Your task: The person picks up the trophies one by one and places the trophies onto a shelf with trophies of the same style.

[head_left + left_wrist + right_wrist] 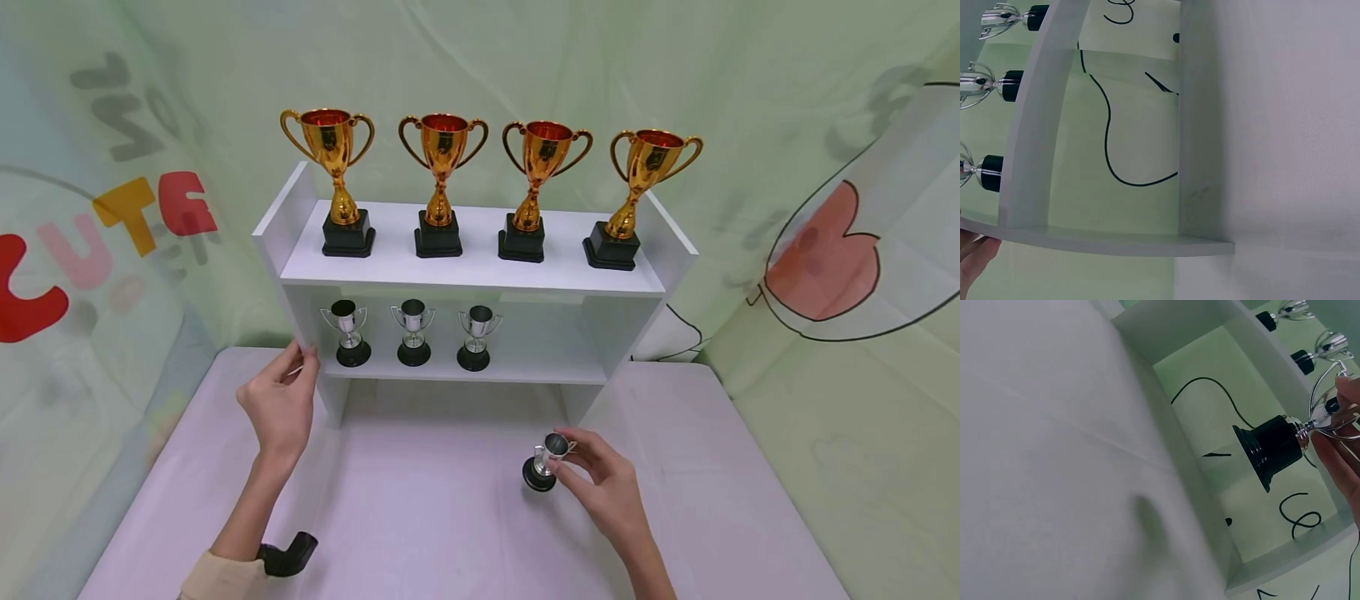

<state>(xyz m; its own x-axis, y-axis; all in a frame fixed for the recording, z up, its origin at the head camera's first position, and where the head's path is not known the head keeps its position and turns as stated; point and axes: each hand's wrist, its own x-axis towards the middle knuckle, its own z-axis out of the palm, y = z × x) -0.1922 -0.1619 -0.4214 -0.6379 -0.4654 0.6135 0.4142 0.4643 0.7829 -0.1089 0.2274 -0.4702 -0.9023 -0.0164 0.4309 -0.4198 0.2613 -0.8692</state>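
Note:
My right hand (603,483) pinches a small silver trophy cup (556,447) by its cup and handle. The cup tilts slightly, its round black base (1269,450) in front of the shelf and above the table. My left hand (281,408) holds the front edge of the white shelf's left side panel (300,321) between thumb and fingers, beside the lower tier. Three silver trophy cups stand in a row on that tier: a left one (349,333), a middle one (413,333) and a right one (477,337).
Several gold trophies with black square bases, such as the leftmost one (341,179), line the upper tier (472,271). A white cloth covers the table (435,500). Behind the shelf hangs a pale green printed curtain (480,58). A black band (288,557) is on the left wrist.

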